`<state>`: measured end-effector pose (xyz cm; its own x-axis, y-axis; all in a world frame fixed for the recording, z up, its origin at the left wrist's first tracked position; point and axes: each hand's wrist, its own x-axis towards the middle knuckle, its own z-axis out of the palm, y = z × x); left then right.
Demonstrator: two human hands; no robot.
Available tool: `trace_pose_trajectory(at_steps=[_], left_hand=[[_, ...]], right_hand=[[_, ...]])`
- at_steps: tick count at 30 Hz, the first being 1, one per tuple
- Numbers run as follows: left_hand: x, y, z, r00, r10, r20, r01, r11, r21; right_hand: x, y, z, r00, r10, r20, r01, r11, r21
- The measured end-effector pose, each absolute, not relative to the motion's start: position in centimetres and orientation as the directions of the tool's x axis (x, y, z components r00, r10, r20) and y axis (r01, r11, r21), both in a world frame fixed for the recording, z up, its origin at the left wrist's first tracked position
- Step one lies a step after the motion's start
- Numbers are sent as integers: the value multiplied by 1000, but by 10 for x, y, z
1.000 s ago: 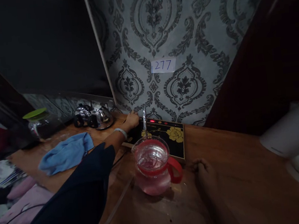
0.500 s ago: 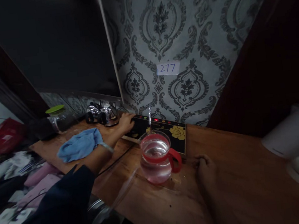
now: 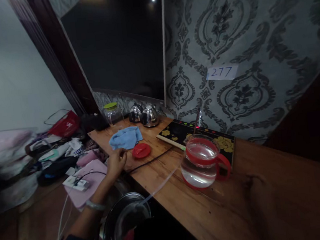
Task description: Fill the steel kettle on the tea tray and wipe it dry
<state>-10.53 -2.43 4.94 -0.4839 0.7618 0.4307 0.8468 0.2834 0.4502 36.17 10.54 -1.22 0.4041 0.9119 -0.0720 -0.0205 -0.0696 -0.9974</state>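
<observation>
My left hand (image 3: 116,162) hovers at the table's left edge with its fingers loosely parted and nothing in them. Just right of it lies a round red lid (image 3: 141,150), apart from the fingers, and behind it is a crumpled blue cloth (image 3: 126,138). A clear glass pitcher (image 3: 199,169) with a red band and red handle holds clear liquid and stands in front of a black tea stove panel (image 3: 175,130) with gold flowers. My right hand (image 3: 255,186) is right of the pitcher, dark and smeared; its fingers are unclear.
Two shiny metal kettles (image 3: 149,116) and a glass jar with a green lid (image 3: 112,114) stand at the back. A metal pot (image 3: 125,220) sits below the table edge, with a clear tube (image 3: 161,185) running into it. Clothes and a power strip (image 3: 79,183) lie at left.
My left hand has left the stove panel and moved left and towards me. The red lid, hidden before, now shows. The view has turned left, and the pitcher stays on the table.
</observation>
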Motion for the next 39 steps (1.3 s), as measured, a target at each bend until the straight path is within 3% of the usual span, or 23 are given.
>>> trace_pose_trajectory(at_steps=[3, 12, 17, 27, 32, 35, 39], left_hand=[[-103, -28, 42, -418, 818, 396, 887, 274, 371], [-70, 22, 50, -252, 915, 315, 960, 277, -37], [-72, 38, 48, -220, 931, 292, 955, 266, -128], [-77, 39, 51, -223, 911, 346, 965, 257, -54], [-68, 21, 68, -181, 883, 433, 977, 109, 185], [-57, 6, 82, -143, 870, 473, 948, -17, 318], [-39, -11, 103, -97, 838, 537, 912, -141, 385]], right_hand=[[364, 105, -16, 378, 925, -44, -70, -19, -997], [360, 112, -25, 413, 911, 2, -143, 66, -988], [356, 121, -28, 411, 910, 48, -201, 142, -969], [351, 124, -26, 434, 898, 71, -196, 171, -966], [341, 109, -6, 372, 896, 244, -72, 290, -954], [328, 92, 9, 225, 931, 288, -100, 316, -943], [307, 69, 29, 129, 931, 341, -164, 359, -919]])
